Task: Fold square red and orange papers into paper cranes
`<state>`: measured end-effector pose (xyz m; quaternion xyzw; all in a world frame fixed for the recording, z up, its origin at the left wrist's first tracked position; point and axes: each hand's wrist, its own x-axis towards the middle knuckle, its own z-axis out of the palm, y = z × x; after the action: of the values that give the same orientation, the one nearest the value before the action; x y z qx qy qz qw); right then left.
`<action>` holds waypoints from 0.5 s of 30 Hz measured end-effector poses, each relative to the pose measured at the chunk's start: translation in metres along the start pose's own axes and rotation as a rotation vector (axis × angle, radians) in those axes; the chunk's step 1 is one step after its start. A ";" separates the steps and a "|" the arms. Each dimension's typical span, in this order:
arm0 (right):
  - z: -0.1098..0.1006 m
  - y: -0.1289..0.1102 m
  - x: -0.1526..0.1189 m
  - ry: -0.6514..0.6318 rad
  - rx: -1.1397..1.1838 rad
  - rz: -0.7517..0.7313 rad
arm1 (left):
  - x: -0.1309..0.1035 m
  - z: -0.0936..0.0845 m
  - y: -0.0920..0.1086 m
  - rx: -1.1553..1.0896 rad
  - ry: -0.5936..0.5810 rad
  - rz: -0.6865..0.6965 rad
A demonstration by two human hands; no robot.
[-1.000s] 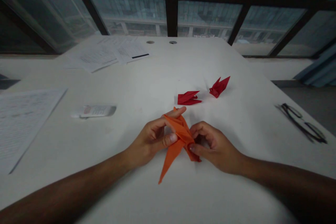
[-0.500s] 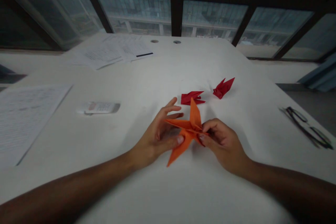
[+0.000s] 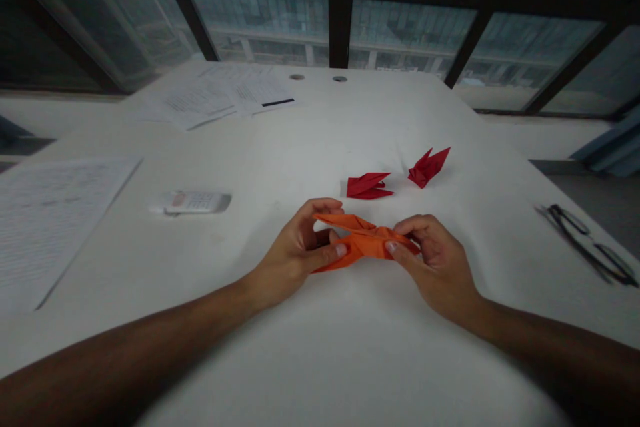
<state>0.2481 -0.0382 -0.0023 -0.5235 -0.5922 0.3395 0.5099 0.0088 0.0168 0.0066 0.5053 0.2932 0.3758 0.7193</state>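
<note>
An orange origami figure (image 3: 373,243) is held level between my two hands, over the near middle of the table. My left hand (image 3: 303,250) pinches its left part, thumb on the near flap and fingers behind, partly hidden by the paper. At the other end, my right hand (image 3: 435,253) grips the paper between thumb and fingers. Two long orange points reach left, one above the other. Just beyond my hands lies a red origami figure (image 3: 369,186), and a second red origami figure (image 3: 429,167) rests farther right.
A white table (image 3: 320,353) stands before windows. To the left are a white device with buttons (image 3: 195,202) and a printed sheet (image 3: 60,227). More papers (image 3: 210,97) lie at the far left. Black-framed glasses (image 3: 593,243) sit by the right edge.
The orange figure's upright point and lower-left flap have folded down, so it is now flatter and longer sideways. My left fingers have closed in on it; my right hand has shifted slightly right.
</note>
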 end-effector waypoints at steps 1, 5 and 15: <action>-0.001 0.001 0.001 0.001 -0.003 -0.001 | 0.000 0.000 0.000 0.000 -0.001 0.006; -0.003 0.004 0.003 0.003 0.002 -0.020 | 0.000 0.001 0.000 -0.006 0.004 0.009; 0.000 -0.002 0.006 -0.149 0.345 0.217 | 0.004 0.001 0.006 -0.028 -0.152 0.059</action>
<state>0.2476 -0.0325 0.0009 -0.4627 -0.5015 0.5266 0.5071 0.0103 0.0210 0.0128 0.5308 0.2173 0.3615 0.7351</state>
